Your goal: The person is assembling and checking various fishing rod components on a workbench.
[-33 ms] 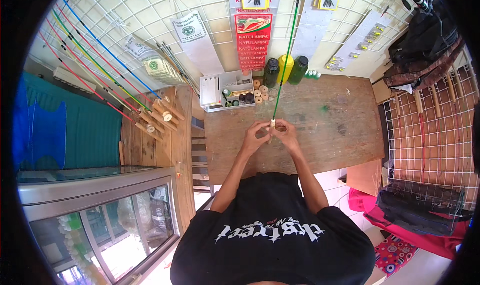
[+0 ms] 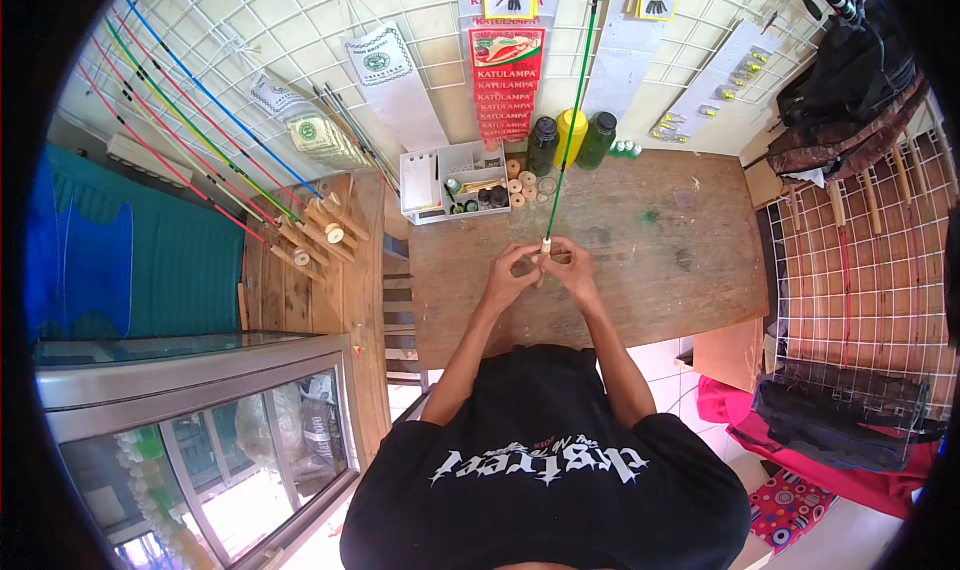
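Observation:
A slim green fishing rod [image 2: 555, 200] stretches from my hands across the table toward the wall. Its pale, wooden-looking handle [image 2: 546, 248] sits between my fingers. My left hand [image 2: 512, 272] pinches the handle from one side, thumb and forefinger curled together. Opposite it, my right hand [image 2: 574, 272] closes on the same handle with its fingertips. Both hands are just above the brown wooden table [image 2: 650, 260]. The lower end of the handle is partly covered by my fingers.
Beyond my hands stand a white organizer tray [image 2: 425, 215], round wooden discs [image 2: 517, 185], a yellow bottle [image 2: 571, 140] and two dark bottles. Several coloured rods [image 2: 185, 135] with wooden handles lean at the left, above a glass cabinet [image 2: 200, 385]. A wire rack [image 2: 860, 270] stands right.

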The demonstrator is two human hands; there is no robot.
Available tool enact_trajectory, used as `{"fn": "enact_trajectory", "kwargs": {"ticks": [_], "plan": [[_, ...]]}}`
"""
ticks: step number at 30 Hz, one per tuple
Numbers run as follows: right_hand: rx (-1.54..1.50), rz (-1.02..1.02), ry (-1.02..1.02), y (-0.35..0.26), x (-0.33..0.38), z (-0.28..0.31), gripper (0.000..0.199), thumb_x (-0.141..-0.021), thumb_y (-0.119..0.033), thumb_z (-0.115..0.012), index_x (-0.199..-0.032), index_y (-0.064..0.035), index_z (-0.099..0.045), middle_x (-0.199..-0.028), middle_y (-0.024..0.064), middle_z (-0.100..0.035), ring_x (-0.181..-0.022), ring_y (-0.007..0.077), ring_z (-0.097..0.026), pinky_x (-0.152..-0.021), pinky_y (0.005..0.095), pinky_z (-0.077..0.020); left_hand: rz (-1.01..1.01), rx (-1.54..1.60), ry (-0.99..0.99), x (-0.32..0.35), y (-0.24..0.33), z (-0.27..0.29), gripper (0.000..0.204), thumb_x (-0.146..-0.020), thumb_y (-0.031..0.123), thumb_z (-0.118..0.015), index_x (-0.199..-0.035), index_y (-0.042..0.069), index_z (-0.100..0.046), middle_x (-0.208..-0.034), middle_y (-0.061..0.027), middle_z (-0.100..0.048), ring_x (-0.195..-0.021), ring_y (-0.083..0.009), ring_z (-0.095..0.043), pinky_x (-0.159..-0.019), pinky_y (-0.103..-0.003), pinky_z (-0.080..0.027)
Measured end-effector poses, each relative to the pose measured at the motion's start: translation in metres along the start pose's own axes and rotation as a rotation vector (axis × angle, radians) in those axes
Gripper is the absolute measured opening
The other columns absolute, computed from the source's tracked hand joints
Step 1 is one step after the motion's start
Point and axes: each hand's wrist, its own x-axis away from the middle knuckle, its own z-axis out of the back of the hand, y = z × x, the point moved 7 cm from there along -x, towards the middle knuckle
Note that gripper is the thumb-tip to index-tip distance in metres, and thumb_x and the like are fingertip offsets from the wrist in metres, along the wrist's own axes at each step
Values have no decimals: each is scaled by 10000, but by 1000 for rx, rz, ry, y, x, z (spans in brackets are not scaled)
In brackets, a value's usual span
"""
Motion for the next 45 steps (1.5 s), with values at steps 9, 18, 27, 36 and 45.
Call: {"fn": "enact_trajectory", "kwargs": {"ticks": [9,18,27,36,45], "plan": [[188,50,115,-11,2,-1,544,-634,-154,-802,-1136,-61,-616,-834,109,-671,-679,197,-670,-597,327,-515,-9,12,-41,2,1,0,508,-692,-15,-711,-1181,61,-596,-1086,-62,-573,-932,-143,-583,-754,-259,-489],[226,22,125,-16,1,2,597,-615,-164,-808,-1169,-83,-599,-849,128,-678,-727,235,-675,-655,346,-524,196,433,-209,-3,-25,5,391,-901,256,-545,-1260,101,-531,-1162,-40,-560,-978,-136,-545,-819,-295,-450],[106,186,66,-11,-3,-2,598,-623,-135,-843,-1151,-26,-584,-830,89,-638,-731,158,-634,-555,294,-553,472,293,-251,-26,-48,-17,325,-960,289,-490,-1169,60,-585,-1036,-26,-620,-939,-98,-550,-788,-255,-441],[54,79,31,8,-9,3,582,-624,-102,-841,-1138,-31,-577,-861,83,-574,-745,177,-632,-556,301,-586,540,743,-231,-26,-48,-36,263,-937,217,-546,-1129,38,-567,-1013,-39,-628,-897,-112,-592,-769,-252,-473],[8,74,104,17,-8,-2,521,-584,-213,-854,-1045,-76,-653,-863,99,-659,-806,212,-636,-731,347,-508,583,955,-103,-20,-55,-44,246,-938,284,-547,-1069,75,-553,-957,-54,-639,-790,-114,-622,-614,-266,-513]]}}
